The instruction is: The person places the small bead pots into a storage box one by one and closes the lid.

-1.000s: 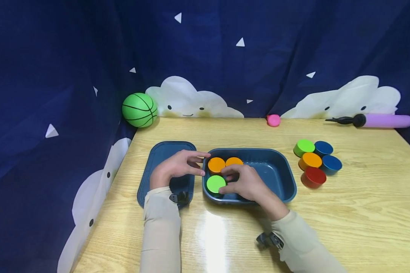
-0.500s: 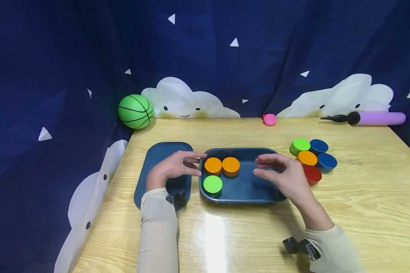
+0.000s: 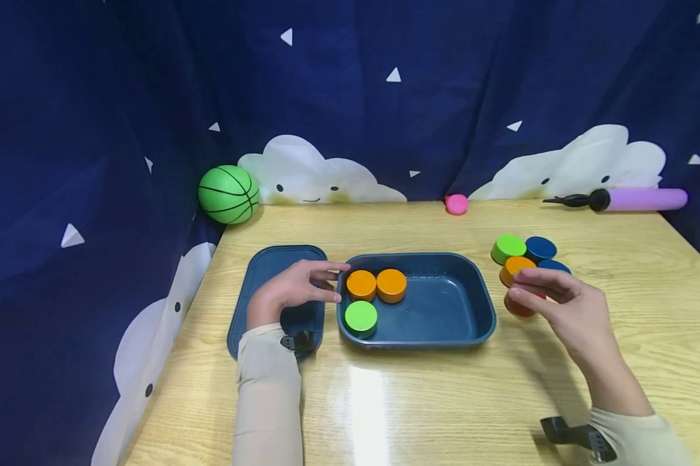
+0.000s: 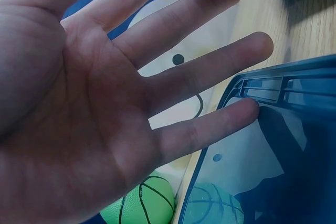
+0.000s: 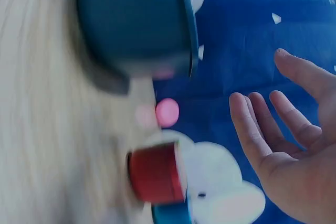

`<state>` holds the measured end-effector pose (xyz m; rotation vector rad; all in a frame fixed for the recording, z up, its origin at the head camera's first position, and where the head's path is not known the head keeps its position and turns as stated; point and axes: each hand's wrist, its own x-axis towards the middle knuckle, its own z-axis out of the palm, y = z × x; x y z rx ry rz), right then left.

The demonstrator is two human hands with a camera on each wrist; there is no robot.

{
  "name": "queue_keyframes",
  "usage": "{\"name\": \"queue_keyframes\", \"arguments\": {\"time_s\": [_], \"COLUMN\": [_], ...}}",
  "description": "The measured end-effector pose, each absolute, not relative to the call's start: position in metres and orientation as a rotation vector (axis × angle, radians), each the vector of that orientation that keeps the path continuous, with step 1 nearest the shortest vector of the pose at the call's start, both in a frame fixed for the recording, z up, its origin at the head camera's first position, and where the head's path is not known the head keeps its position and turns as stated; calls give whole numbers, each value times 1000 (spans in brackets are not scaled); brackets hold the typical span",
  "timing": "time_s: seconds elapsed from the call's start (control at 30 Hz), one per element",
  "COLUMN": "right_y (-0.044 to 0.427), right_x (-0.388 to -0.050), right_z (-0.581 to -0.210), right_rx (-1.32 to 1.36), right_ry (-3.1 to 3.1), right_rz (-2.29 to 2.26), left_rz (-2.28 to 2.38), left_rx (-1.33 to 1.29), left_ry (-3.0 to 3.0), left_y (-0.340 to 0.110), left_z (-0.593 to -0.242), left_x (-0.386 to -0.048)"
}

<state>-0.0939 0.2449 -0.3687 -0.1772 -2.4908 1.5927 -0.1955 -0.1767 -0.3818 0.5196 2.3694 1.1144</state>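
My left hand (image 3: pixel 292 288) stays at the left end of a dark blue box (image 3: pixel 443 307), fingers straight and fingertips by its rim. Inside the box sit two orange round pieces (image 3: pixel 391 286) and a lime green one (image 3: pixel 361 317), all toward the left end. Over the cluster to the right hovers my right hand (image 3: pixel 577 310), fingers loosely bent and nothing in them. It partly hides a red round piece (image 3: pixel 520 306) and a blue one (image 3: pixel 554 266). The right wrist view has the red piece (image 5: pixel 155 174) apart from the fingers.
Beneath my left hand lies a flat dark blue lid (image 3: pixel 274 265). The cluster also holds orange (image 3: pixel 514 266), lime green (image 3: pixel 508 248) and blue (image 3: pixel 539 248) pieces. Farther back are a green ball (image 3: pixel 228 194), a pink round object (image 3: pixel 457 204) and a purple pump (image 3: pixel 644 199).
My right hand has let go of the green piece in the box and swung right to the cluster. The left hand holds its place by the rim.
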Motion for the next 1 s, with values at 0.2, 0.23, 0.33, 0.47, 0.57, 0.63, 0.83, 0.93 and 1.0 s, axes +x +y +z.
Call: {"name": "queue_keyframes", "arguments": {"time_s": [0.2, 0.23, 0.33, 0.47, 0.57, 0.63, 0.83, 0.93, 1.0], "right_y": [271, 274, 280, 285, 288, 289, 286, 283, 281], "right_x": [-88, -87, -86, -85, -87, -89, -97, -100, -101], "right_z": [-380, -383, -390, -398, -404, -408, -417, -418, -418], "right_rx": [-275, -292, -355, -440, -475, -468, -448, -474, -493], "right_ry": [-2407, -2412, -2487, -2577, -2633, -2665, -2745, -2801, -2819], "right_rz": [1685, 1677, 1579, 1508, 1484, 1464, 1346, 1265, 1239], "left_rz": [1127, 1127, 1129, 1125, 1120, 1120, 1117, 1117, 1113], "left_rx": [514, 515, 519, 525, 525, 528, 538, 540, 544], "left_ry": [2368, 2367, 2365, 2365, 2368, 2369, 2368, 2370, 2372], "left_y": [-178, -179, -179, -178, -178, -178, -177, -177, -178], "left_z": [-383, -383, -384, -385, -385, -386, -385, -385, -385], "left_x": [-195, -196, -196, -196, -196, -196, -197, -197, -197]}}
